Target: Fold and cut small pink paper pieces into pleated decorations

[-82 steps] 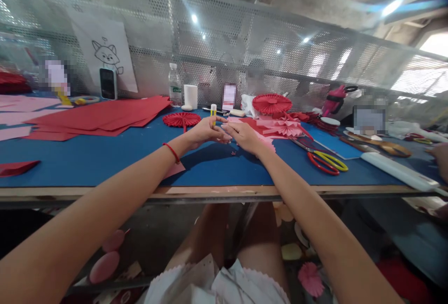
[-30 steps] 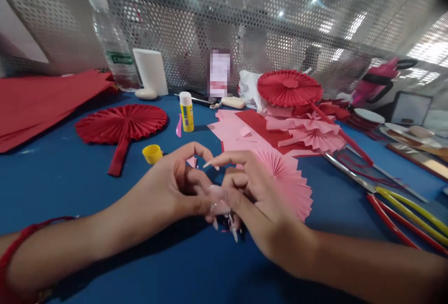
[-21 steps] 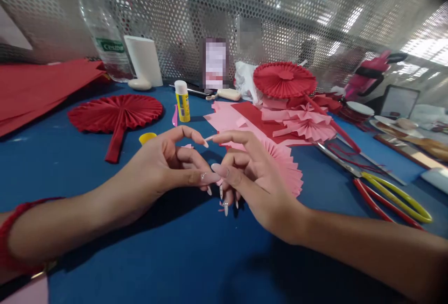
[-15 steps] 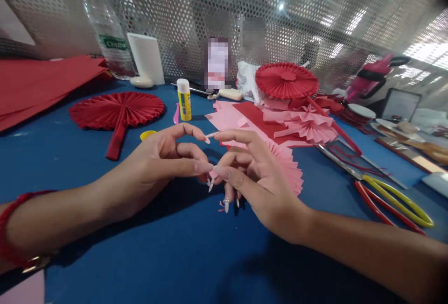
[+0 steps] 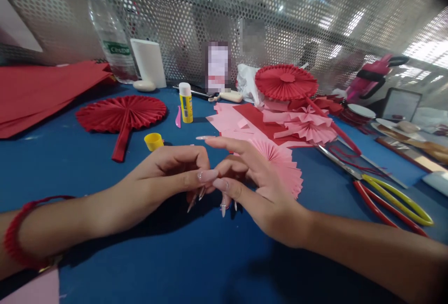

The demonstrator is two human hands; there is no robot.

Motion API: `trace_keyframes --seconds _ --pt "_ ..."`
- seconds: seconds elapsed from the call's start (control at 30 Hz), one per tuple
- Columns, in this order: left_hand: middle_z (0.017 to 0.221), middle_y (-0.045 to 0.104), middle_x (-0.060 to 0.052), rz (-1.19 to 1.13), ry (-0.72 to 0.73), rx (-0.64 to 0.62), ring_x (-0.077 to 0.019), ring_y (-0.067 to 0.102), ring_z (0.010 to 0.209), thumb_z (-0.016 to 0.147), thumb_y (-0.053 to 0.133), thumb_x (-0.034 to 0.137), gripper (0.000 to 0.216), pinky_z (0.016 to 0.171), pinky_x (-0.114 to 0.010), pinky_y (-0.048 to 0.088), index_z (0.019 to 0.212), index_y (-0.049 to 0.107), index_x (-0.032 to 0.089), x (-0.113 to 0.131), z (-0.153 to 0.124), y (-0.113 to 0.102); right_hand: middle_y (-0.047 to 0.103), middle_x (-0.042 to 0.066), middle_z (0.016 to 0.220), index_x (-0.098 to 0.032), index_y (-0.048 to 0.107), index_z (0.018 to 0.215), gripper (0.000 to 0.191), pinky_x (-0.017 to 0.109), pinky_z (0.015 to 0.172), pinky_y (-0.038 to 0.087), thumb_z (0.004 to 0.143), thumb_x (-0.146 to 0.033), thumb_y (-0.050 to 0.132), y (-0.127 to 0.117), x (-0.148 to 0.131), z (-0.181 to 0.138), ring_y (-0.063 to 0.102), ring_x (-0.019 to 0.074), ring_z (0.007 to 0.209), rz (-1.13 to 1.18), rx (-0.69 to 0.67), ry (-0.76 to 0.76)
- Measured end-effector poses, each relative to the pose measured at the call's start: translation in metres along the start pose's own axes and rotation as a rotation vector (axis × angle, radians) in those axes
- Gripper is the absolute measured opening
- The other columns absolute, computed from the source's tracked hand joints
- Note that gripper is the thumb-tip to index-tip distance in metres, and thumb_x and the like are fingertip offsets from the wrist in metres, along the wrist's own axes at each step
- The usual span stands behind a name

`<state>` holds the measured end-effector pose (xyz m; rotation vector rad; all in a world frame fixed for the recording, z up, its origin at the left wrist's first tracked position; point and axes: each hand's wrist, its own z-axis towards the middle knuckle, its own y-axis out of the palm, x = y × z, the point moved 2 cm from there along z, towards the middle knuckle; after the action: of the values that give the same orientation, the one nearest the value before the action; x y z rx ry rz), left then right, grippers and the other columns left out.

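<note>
My left hand (image 5: 175,171) is closed in a pinch, thumb over curled fingers. Its fingertips meet those of my right hand (image 5: 254,182), whose thumb also pinches while the index finger stretches out above. A small folded piece of pink paper showed between the thumbs a moment ago; fingers now hide it. Behind my right hand lies a pleated pink paper fan (image 5: 285,166). Left of the hands rests a pleated red paper fan (image 5: 122,112) with a red handle. A yellow glue stick (image 5: 186,105), white at the top, stands upright beyond, with a yellow cap (image 5: 154,142) nearer my left hand.
Scissors (image 5: 353,173) with red and yellow handles lie at right. A second red fan (image 5: 287,82) rests on pink and red paper. Red sheets (image 5: 45,91) and a plastic bottle (image 5: 117,52) stand at left. A perforated metal panel (image 5: 168,19) closes off the back.
My left index finger has curled in, away from the right index fingertip. The pink paper piece has gone out of sight between the fingers. The yellow cap shows more fully.
</note>
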<state>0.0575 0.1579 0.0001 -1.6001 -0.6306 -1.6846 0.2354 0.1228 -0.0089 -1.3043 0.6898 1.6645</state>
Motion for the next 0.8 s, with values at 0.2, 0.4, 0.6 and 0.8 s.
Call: trace_keyframes --seconds 0.2,0.4,0.6,0.8 --pt "0.061 0.062 0.002 -0.066 -0.041 -0.081 -0.0120 0.049 0.048 0.085 0.072 0.037 0.020 0.041 -0.020 0.038 0.068 0.069 0.027 -0.011 0.000 -0.007 0.064 -0.002 0.090 -0.031 0.048 0.143 0.051 0.026 0.065 0.057 0.095 -0.019 0.061 0.000 -0.001 -0.001 0.062 0.0106 0.070 0.043 -0.030 0.025" --pt "0.057 0.064 0.003 -0.234 -0.124 -0.117 -0.0073 0.047 0.044 0.082 0.076 0.036 0.028 0.040 -0.015 0.036 0.063 0.063 0.021 -0.011 0.003 -0.004 0.067 -0.003 0.087 -0.034 0.045 0.147 0.063 0.025 0.065 0.054 0.090 -0.016 0.065 0.001 -0.003 0.000 0.069 0.0143 0.082 0.123 -0.067 0.103" --pt "0.058 0.065 0.002 -0.134 -0.099 -0.064 -0.0106 0.052 0.045 0.083 0.075 0.042 0.026 0.039 -0.018 0.039 0.065 0.069 0.023 -0.008 0.002 -0.005 0.069 -0.004 0.085 -0.037 0.045 0.147 0.069 0.024 0.056 0.051 0.085 -0.014 0.067 -0.002 -0.002 0.000 0.062 0.0113 0.064 0.095 -0.068 0.113" --pt "0.058 0.058 0.003 0.028 -0.012 -0.079 -0.0110 0.051 0.049 0.089 0.069 0.039 0.030 0.044 -0.019 0.043 0.064 0.063 0.024 -0.004 -0.002 -0.003 0.067 -0.007 0.081 -0.032 0.039 0.146 0.073 0.024 0.056 0.051 0.082 -0.012 0.068 -0.004 0.000 0.002 0.060 0.0098 0.060 0.125 -0.008 0.146"
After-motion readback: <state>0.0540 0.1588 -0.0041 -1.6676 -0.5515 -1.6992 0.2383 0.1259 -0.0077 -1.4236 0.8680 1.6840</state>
